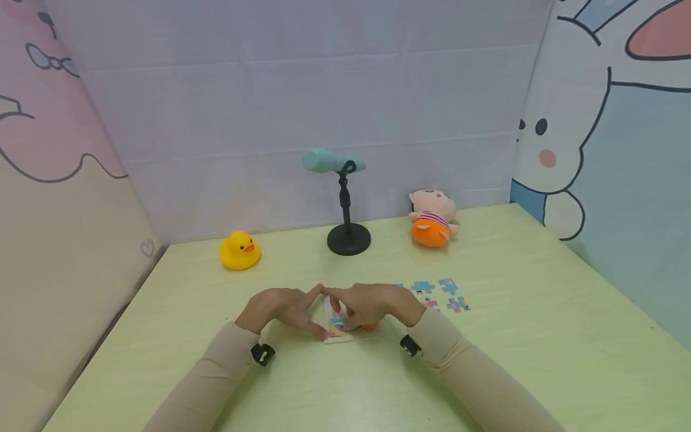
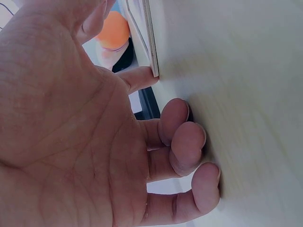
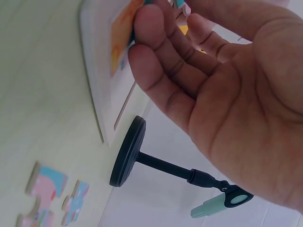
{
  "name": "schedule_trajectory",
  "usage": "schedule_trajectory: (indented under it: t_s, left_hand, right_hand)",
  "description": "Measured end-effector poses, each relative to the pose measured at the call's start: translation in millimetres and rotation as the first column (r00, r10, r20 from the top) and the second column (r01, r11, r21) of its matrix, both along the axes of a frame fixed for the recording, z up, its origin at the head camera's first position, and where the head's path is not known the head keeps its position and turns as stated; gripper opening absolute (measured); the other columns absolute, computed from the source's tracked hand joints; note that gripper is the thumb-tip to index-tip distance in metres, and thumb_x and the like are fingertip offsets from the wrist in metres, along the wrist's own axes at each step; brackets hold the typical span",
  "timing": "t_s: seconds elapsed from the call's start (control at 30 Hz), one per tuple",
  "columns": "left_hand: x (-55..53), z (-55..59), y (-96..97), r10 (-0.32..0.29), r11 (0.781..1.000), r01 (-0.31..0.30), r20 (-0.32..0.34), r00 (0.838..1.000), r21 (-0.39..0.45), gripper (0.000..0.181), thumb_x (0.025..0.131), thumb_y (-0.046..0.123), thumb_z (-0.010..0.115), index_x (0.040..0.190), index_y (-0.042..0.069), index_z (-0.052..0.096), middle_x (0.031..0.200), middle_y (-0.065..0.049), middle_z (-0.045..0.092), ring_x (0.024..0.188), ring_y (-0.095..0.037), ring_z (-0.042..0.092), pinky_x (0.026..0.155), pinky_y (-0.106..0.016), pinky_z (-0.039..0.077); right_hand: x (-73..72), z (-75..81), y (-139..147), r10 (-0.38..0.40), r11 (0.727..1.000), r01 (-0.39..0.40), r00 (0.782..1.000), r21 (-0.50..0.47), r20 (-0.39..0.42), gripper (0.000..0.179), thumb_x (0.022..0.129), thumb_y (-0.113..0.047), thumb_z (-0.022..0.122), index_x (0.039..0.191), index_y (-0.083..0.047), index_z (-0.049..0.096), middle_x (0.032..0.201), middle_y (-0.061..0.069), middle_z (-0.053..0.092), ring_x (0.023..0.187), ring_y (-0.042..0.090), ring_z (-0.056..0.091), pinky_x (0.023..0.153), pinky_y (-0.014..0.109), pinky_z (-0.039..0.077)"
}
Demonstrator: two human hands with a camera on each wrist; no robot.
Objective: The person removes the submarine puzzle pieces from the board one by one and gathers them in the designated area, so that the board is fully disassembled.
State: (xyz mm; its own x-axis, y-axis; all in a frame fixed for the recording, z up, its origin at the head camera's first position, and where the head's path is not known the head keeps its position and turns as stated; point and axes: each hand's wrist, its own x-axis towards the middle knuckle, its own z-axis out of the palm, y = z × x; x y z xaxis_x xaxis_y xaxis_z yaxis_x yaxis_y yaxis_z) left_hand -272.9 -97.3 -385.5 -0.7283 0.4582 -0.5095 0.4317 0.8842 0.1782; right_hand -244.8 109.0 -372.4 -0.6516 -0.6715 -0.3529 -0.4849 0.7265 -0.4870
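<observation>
A pale-framed jigsaw board (image 1: 335,340) lies on the table with part of its picture showing, much of it hidden under my right hand. My left hand (image 1: 294,309) holds the board at its left side, thumb near the lower corner and index finger at the far one. In the left wrist view that index fingertip (image 2: 142,78) meets the board's corner (image 2: 154,66); the other fingers bend loosely beside it. My right hand (image 1: 367,303) is over the board. Its bent fingertips (image 3: 147,66) rest on the picture (image 3: 122,28) in the right wrist view.
Several loose jigsaw pieces (image 1: 423,287) lie right of the board. Behind stand a yellow rubber duck (image 1: 239,252), a teal microphone (image 1: 324,161) on a black stand (image 1: 348,240), and a plush toy (image 1: 432,219) in orange. A white cloth wall (image 1: 270,120) closes the back.
</observation>
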Motion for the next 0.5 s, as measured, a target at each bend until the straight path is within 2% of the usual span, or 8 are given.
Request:
schedule_trajectory:
  t_s: [0.23,0.37,0.5]
  left_hand:
    - [0.5,1.7,0.7,-0.005,1.000,0.005,0.007,1.000,-0.003,0.084,0.078,0.069,0.071,0.140,0.031,0.029,0.083,-0.006,0.058,0.082,-0.019,0.056,0.076,-0.039,0.044]
    - [1.2,2.3,0.8,-0.004,1.000,0.004,0.005,1.000,-0.009,0.084,0.078,0.070,0.071,0.139,0.029,0.029,0.083,-0.006,0.059,0.082,-0.019,0.057,0.078,-0.040,0.044]
    - [1.3,2.4,1.0,0.000,1.000,0.001,0.005,1.000,-0.016,0.088,0.078,0.071,0.070,0.143,0.028,0.028,0.082,-0.005,0.058,0.082,-0.018,0.056,0.078,-0.040,0.045]
  right_hand:
    - [-2.9,-1.1,-1.0,0.060,0.996,-0.064,0.997,-0.062,-0.052,0.018,0.098,-0.010,0.064,0.106,-0.016,0.049,0.064,-0.003,0.048,0.053,0.010,0.044,0.057,0.022,0.037]
    - [-3.7,-2.2,-2.0,0.084,0.991,-0.093,0.992,-0.092,-0.094,0.016,0.097,-0.007,0.064,0.101,-0.014,0.051,0.069,-0.003,0.050,0.058,0.009,0.047,0.060,0.021,0.039]
    - [-3.0,-1.4,-2.0,0.080,0.989,-0.090,0.993,-0.120,-0.089,0.015,0.097,-0.004,0.065,0.097,-0.014,0.053,0.075,-0.003,0.052,0.062,0.008,0.049,0.062,0.021,0.041]
